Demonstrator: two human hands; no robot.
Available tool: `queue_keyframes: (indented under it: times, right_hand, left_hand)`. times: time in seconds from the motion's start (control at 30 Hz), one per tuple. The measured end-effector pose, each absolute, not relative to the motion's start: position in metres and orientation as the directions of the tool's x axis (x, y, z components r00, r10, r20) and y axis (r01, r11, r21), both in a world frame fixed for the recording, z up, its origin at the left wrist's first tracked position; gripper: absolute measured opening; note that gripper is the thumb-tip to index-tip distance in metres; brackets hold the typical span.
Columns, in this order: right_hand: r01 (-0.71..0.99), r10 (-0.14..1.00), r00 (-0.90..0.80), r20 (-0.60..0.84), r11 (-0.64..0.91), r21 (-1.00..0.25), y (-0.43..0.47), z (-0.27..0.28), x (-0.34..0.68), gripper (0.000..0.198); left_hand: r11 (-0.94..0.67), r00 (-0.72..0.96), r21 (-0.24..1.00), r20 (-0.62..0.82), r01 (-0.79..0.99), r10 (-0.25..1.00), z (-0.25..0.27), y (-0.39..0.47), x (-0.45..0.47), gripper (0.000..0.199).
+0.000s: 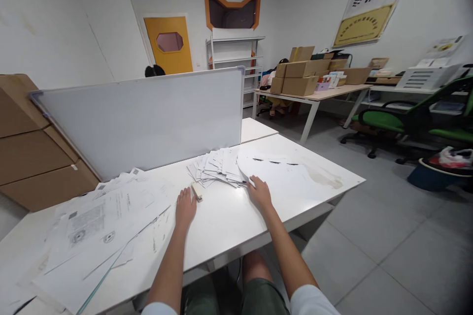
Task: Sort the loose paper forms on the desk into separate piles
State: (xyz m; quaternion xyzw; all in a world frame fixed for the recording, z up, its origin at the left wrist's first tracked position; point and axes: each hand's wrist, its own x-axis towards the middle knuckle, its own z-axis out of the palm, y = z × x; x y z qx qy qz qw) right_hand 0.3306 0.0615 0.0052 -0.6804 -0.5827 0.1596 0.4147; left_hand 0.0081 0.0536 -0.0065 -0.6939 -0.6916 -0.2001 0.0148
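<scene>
My left hand (185, 209) lies flat on the white desk, fingers stretched forward and holding nothing. Right beside its fingertips is a small cream stapler (197, 192). My right hand (260, 193) has its fingers closed at the near left corner of a large white paper sheet (275, 177), whose left edge curls upward. A small dark tip shows by those fingers; what it belongs to is unclear. Between and beyond the hands, a loose pile of cut paper slips (216, 167) is spread out, partly fanned.
Large printed sheets (107, 221) overlap on the left of the desk (218, 226). A whiteboard panel (155, 118) stands along its far edge, with cardboard boxes (33, 147) at left. Further off are a box-laden table (332, 92) and green chairs (384, 120).
</scene>
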Motion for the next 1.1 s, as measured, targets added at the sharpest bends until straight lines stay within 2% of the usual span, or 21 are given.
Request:
queue_keyframes:
  times: [0.1,0.17,0.2,0.27,0.3,0.37,0.47,0.53,0.57,0.63,0.73,0.83,0.97,1.03,1.1]
  right_hand:
    - [0.565,0.856,0.387,0.344,0.075,-0.822,0.027,0.016,0.327,0.036]
    - [0.382,0.763,0.524,0.378,0.186,-0.905,-0.009,0.028,0.325,0.031]
    - [0.250,0.714,0.608,0.348,0.244,-0.937,-0.028,0.036,0.325,0.030]
    - [-0.034,0.646,0.740,0.186,0.313,-0.949,-0.065,0.059,0.330,0.037]
    - [-0.160,0.638,0.763,0.106,0.345,-0.925,-0.079,0.072,0.335,0.041]
    - [-0.344,0.700,0.714,0.018,0.372,-0.862,-0.098,0.098,0.345,0.047]
    - [-0.495,0.809,0.585,-0.052,0.306,-0.813,-0.104,0.119,0.355,0.051]
    - [-0.554,0.841,0.529,-0.114,0.240,-0.797,-0.101,0.115,0.355,0.055]
    - [-0.572,0.845,0.517,-0.140,0.220,-0.790,-0.099,0.108,0.353,0.057]
    - [-0.589,0.825,0.536,-0.178,0.214,-0.779,-0.096,0.084,0.346,0.061]
    - [-0.596,0.722,0.632,-0.282,0.220,-0.772,-0.094,0.037,0.334,0.063]
    - [-0.547,0.641,0.698,-0.318,0.191,-0.815,-0.095,-0.010,0.326,0.060]
    - [-0.483,0.617,0.735,-0.281,0.186,-0.855,-0.105,-0.045,0.324,0.055]
    - [-0.505,0.632,0.713,-0.302,0.166,-0.847,-0.113,-0.048,0.325,0.053]
    - [-0.530,0.677,0.666,-0.314,0.132,-0.838,-0.123,-0.044,0.327,0.050]
  left_hand:
    - [-0.032,-0.042,0.256,0.279,0.966,0.959,-0.007,0.056,0.008,0.053]
    - [-0.026,-0.046,0.262,0.266,0.965,0.963,-0.008,0.057,0.008,0.054]
    - [-0.022,-0.050,0.268,0.260,0.963,0.964,-0.008,0.057,0.008,0.054]
    - [-0.019,-0.057,0.292,0.253,0.956,0.966,-0.005,0.056,0.010,0.055]
    - [-0.024,-0.059,0.308,0.256,0.951,0.965,-0.002,0.054,0.012,0.056]
    - [-0.042,-0.068,0.341,0.305,0.939,0.950,0.005,0.046,0.015,0.057]
    - [-0.104,-0.089,0.360,0.482,0.927,0.872,0.017,0.026,0.020,0.058]
    - [-0.198,-0.029,0.362,0.536,0.911,0.844,0.023,0.007,0.023,0.055]
    - [-0.261,0.033,0.376,0.515,0.889,0.856,0.025,-0.003,0.024,0.053]
    - [-0.355,0.159,0.465,0.408,0.811,0.899,0.027,-0.022,0.026,0.047]
    - [-0.349,0.217,0.603,0.282,0.718,0.935,0.025,-0.041,0.027,0.041]
    - [-0.276,0.120,0.709,0.263,0.649,0.957,0.020,-0.046,0.023,0.049]
    - [-0.172,-0.066,0.888,0.220,0.426,0.973,0.013,-0.039,0.013,0.057]
    - [-0.170,-0.084,0.876,0.231,0.452,0.969,0.010,-0.035,0.012,0.056]
    - [-0.213,-0.039,0.777,0.292,0.592,0.956,0.009,-0.033,0.015,0.049]
